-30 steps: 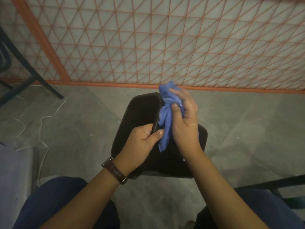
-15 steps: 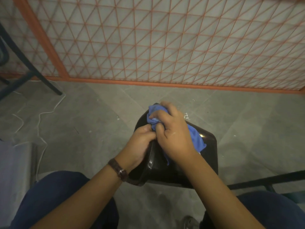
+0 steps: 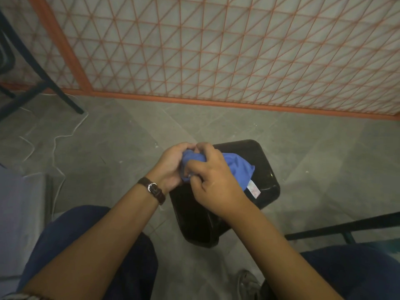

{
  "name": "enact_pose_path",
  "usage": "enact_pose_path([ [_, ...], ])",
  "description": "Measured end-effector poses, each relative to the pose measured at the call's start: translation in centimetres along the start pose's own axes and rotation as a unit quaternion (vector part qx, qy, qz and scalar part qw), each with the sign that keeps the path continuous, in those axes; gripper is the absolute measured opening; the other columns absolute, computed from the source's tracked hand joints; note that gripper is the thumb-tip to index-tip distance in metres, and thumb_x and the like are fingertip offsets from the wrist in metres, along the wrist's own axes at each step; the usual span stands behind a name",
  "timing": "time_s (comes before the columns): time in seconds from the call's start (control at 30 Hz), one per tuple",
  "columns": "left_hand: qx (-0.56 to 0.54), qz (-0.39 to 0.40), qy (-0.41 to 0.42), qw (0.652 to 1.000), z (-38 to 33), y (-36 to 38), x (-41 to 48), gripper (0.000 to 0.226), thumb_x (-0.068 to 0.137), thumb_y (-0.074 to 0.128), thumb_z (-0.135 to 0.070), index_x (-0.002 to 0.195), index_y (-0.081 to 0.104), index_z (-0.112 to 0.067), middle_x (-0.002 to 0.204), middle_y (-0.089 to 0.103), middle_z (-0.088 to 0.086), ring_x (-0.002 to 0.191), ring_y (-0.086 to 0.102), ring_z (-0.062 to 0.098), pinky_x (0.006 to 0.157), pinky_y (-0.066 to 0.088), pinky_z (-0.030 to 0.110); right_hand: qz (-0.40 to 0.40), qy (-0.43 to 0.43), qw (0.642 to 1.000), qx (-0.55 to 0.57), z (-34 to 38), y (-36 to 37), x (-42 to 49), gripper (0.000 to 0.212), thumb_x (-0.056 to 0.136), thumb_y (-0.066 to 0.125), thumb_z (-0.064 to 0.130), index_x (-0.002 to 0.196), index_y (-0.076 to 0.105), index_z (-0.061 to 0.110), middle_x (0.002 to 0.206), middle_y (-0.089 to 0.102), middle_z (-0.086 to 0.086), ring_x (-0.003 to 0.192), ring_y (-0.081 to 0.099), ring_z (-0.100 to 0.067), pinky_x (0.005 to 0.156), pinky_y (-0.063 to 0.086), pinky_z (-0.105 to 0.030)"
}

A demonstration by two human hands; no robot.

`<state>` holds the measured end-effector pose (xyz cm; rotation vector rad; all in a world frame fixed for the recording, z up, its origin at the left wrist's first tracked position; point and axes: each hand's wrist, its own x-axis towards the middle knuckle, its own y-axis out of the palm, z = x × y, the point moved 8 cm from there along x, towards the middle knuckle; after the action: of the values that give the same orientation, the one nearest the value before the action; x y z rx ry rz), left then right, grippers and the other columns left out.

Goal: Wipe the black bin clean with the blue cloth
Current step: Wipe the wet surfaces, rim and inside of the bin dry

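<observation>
Black glossy plastic bin (image 3: pixel 265 169) sits tipped over on the grey tiled floor (image 3: pixel 108 148), just ahead of the seated person's knees and under both hands. Which way its mouth faces cannot be told. The crumpled blue cloth (image 3: pixel 238 167) is bunched above the bin's upper side, its white label (image 3: pixel 254 189) hanging over the dark plastic. Both hands pinch it: the left hand (image 3: pixel 173 165), with a brown wristwatch (image 3: pixel 154 189), curls its fingers round the near end, and the right hand (image 3: pixel 213 180) clamps the middle from above. Neither hand seems to steady the bin. This looks like gathering the cloth into a firm pad, so that a wiping pass gets pressure.
</observation>
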<state>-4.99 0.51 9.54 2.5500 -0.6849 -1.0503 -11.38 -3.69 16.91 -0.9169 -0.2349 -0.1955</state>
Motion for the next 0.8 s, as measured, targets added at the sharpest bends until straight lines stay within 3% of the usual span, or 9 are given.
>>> enact_pose_path([
  [0.1, -0.012, -0.026, 0.005, 1.0, -0.3, -0.7, 0.6, 0.028, 0.091, 0.045, -0.017, 0.066, 0.055, -0.01, 0.048, 0.059, 0.002, 0.043, 0.058, 0.012, 0.046, 0.048, 0.017, 0.013, -0.003, 1.0, -0.011, 0.2, 0.0, -1.2, 0.017, 0.076, 0.043, 0.014, 0.076, 0.06, 0.015, 0.106, 0.051, -0.009, 0.085, 0.049, -0.025, 0.071, 0.046, -0.044],
  [0.27, 0.022, -0.041, -0.009, 0.999, -0.4, -1.5, 1.3, 0.02, 0.091, 0.04, -0.02, 0.082, 0.056, -0.014, 0.078, 0.061, 0.005, 0.065, 0.063, 0.018, 0.058, 0.054, 0.03, 0.066, 0.003, 0.997, -0.035, -0.4, 0.0, -5.1, 0.018, 0.076, 0.044, 0.017, 0.081, 0.061, 0.02, 0.109, 0.05, -0.004, 0.083, 0.05, -0.021, 0.068, 0.047, -0.04],
  [0.4, 0.006, -0.061, -0.005, 0.998, -0.6, -2.2, 1.5, 0.017, 0.091, 0.04, -0.016, 0.079, 0.053, -0.015, 0.077, 0.061, 0.003, 0.068, 0.064, 0.018, 0.051, 0.058, 0.032, 0.128, -0.008, 0.989, -0.075, -1.7, -0.2, -7.4, 0.014, 0.073, 0.049, 0.017, 0.078, 0.062, 0.022, 0.104, 0.05, -0.005, 0.08, 0.052, -0.021, 0.069, 0.045, -0.034],
  [0.53, -0.017, -0.08, 0.019, 0.996, -1.3, -2.9, 2.0, 0.012, 0.091, 0.042, -0.014, 0.084, 0.052, -0.013, 0.077, 0.061, 0.003, 0.073, 0.064, 0.019, 0.045, 0.057, 0.033, 0.202, 0.001, 0.97, -0.134, -4.0, 0.1, -9.2, 0.015, 0.078, 0.052, 0.022, 0.087, 0.064, 0.026, 0.109, 0.047, -0.003, 0.088, 0.052, -0.02, 0.067, 0.045, -0.03],
  [0.6, 0.008, -0.083, 0.038, 0.996, -1.9, -3.0, 2.2, 0.011, 0.09, 0.044, -0.011, 0.084, 0.053, -0.012, 0.077, 0.062, 0.004, 0.07, 0.066, 0.018, 0.045, 0.056, 0.029, 0.225, 0.042, 0.961, -0.154, -5.8, -0.2, -9.4, 0.016, 0.083, 0.052, 0.023, 0.095, 0.062, 0.026, 0.112, 0.043, -0.004, 0.093, 0.051, -0.019, 0.071, 0.045, -0.03],
  [0.7, 0.067, -0.1, 0.065, 0.991, -2.1, -3.9, 2.9, 0.008, 0.086, 0.05, -0.007, 0.085, 0.057, -0.009, 0.073, 0.066, 0.004, 0.052, 0.067, 0.011, 0.042, 0.051, 0.021, 0.242, 0.17, 0.941, -0.163, -10.0, -1.5, -8.4, 0.016, 0.086, 0.054, 0.019, 0.101, 0.056, 0.023, 0.109, 0.046, -0.003, 0.092, 0.054, -0.021, 0.077, 0.047, -0.031],
  [0.8, 0.121, -0.136, 0.07, 0.981, -0.7, -5.4, 4.1, 0.029, 0.08, 0.061, -0.007, 0.108, 0.056, 0.002, 0.091, 0.066, 0.015, 0.069, 0.068, 0.021, 0.043, 0.051, 0.022, 0.117, 0.297, 0.947, -0.044, -13.1, -4.2, -7.1, 0.007, 0.09, 0.051, 0.022, 0.096, 0.05, 0.021, 0.085, 0.059, 0.003, 0.078, 0.059, -0.016, 0.067, 0.045, -0.025],
])
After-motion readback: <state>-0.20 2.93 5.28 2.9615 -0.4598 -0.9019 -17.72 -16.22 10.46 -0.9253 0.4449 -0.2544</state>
